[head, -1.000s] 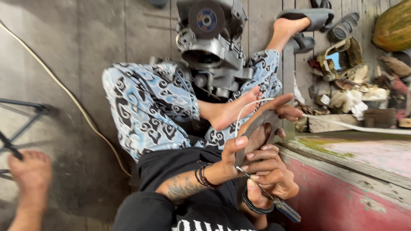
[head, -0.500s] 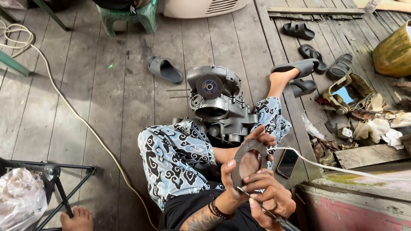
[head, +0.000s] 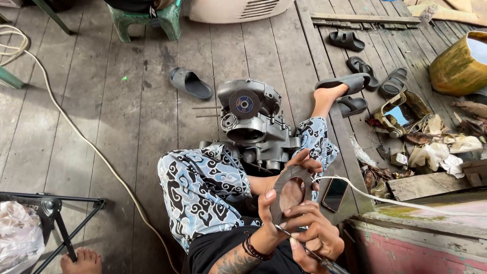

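Head view: left hand (head: 271, 203) grasps flat grey ring gasket (head: 289, 190) by near edge, above lap. Right hand (head: 314, 233) clenched on thin scraper tool (head: 309, 251), tip at ring's near rim. Engine case (head: 253, 127) on floor beyond knees. Advice: keep ring flat, work shallow strokes, support close to tip.

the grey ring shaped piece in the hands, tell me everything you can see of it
The flat grey ring-shaped piece looks like thin gasket sheet or dull metal, with a broad band around a large round hole. It is held up on edge above the lap, its face toward the camera. The left hand grips its lower left edge, thumb on the front. The right hand, holding a slim metal tool, touches its lower rim. A third hand touches its top edge.
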